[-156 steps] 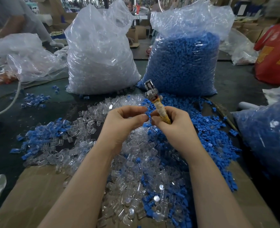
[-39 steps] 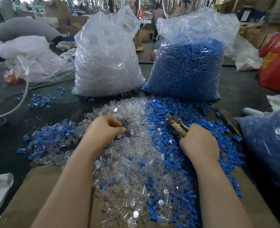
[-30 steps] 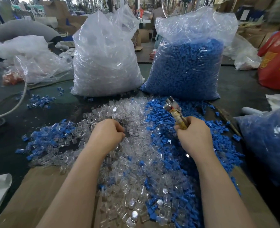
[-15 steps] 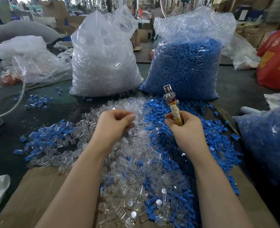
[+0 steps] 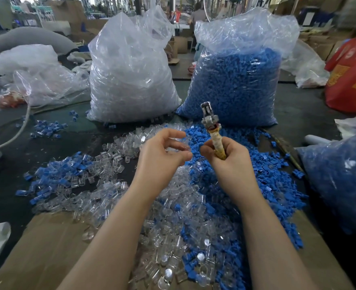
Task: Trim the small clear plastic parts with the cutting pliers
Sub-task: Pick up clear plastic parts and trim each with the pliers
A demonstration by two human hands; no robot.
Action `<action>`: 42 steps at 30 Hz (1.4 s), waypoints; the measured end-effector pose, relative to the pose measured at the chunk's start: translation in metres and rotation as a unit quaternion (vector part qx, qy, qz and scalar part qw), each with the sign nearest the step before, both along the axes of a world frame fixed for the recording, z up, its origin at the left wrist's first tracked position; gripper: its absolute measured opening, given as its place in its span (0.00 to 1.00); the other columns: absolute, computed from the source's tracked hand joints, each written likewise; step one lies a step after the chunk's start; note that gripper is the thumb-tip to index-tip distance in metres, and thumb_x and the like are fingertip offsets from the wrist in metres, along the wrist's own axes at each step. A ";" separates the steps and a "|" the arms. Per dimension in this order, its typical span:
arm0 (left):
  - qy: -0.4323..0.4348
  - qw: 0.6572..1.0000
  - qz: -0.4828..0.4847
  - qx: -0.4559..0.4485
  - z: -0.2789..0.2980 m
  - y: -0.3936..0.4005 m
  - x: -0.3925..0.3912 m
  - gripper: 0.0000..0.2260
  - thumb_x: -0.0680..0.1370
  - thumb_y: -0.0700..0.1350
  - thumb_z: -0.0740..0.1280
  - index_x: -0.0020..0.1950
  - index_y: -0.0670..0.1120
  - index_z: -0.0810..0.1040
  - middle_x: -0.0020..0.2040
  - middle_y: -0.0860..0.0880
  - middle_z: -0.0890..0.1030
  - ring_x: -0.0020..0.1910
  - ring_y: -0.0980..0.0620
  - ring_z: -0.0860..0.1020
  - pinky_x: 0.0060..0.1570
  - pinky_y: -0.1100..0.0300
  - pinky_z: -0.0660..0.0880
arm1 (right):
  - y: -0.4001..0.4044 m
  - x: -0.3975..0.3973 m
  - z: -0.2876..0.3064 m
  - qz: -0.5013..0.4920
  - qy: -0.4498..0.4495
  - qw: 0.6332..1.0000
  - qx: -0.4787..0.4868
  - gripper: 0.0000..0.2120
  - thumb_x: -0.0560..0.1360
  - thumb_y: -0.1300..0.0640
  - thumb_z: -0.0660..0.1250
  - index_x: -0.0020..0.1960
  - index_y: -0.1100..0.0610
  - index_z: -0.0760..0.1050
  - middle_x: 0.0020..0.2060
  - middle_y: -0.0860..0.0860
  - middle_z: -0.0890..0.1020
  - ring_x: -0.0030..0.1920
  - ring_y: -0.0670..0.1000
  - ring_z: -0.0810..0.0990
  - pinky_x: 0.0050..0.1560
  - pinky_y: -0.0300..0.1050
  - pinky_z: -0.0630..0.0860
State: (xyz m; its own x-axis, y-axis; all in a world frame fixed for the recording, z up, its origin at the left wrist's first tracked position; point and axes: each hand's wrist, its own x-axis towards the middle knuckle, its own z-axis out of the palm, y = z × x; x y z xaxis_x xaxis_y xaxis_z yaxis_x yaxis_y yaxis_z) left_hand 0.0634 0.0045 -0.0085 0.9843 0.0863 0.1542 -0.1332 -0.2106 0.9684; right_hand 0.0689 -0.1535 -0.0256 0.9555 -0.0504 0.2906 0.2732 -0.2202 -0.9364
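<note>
Upright in the head view, the cutting pliers (image 5: 211,130) stand in the right hand (image 5: 228,164), whose fingers wrap their taped handle. Just beside, the left hand (image 5: 162,158) hovers over the clear plastic parts (image 5: 173,216), fingers loosely curled; whether it pinches one is unclear.

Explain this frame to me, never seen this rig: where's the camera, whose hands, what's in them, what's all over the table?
There is no robot here. A person wears one wide-angle camera on the head, looking down at their own bare hands. The right hand grips the cutting pliers, metal head pointing up. The left hand is raised beside them with its fingers curled; it seems to pinch a clear part, but that is hard to make out. On the table lies a heap of small clear plastic parts mixed with blue parts. Behind stand a bag of clear parts and a bag of blue parts.
</note>
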 end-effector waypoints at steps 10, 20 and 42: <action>-0.055 0.996 0.018 0.068 0.001 -0.005 -0.003 0.14 0.70 0.36 0.76 0.50 0.53 0.84 0.42 0.54 0.85 0.40 0.57 0.84 0.42 0.64 0.80 | 0.003 -0.002 0.000 -0.002 -0.021 0.999 -0.046 0.07 0.76 0.57 0.71 0.41 0.48 0.76 0.29 0.39 0.78 0.29 0.39 0.71 0.30 0.32 0.68; -0.044 0.999 -0.001 0.018 0.004 -0.004 -0.005 0.15 0.71 0.34 0.76 0.47 0.55 0.85 0.44 0.54 0.86 0.44 0.57 0.84 0.43 0.64 0.80 | 0.008 -0.001 -0.002 0.000 -0.025 0.997 -0.066 0.05 0.76 0.56 0.71 0.42 0.51 0.77 0.30 0.40 0.78 0.28 0.41 0.71 0.28 0.33 0.67; -0.004 0.994 0.014 -0.109 0.004 -0.005 -0.004 0.07 0.72 0.35 0.75 0.45 0.48 0.85 0.41 0.49 0.86 0.41 0.55 0.83 0.45 0.63 0.80 | 0.008 -0.001 0.000 0.011 -0.004 1.000 -0.013 0.05 0.76 0.55 0.71 0.42 0.53 0.78 0.29 0.47 0.79 0.29 0.44 0.72 0.31 0.38 0.71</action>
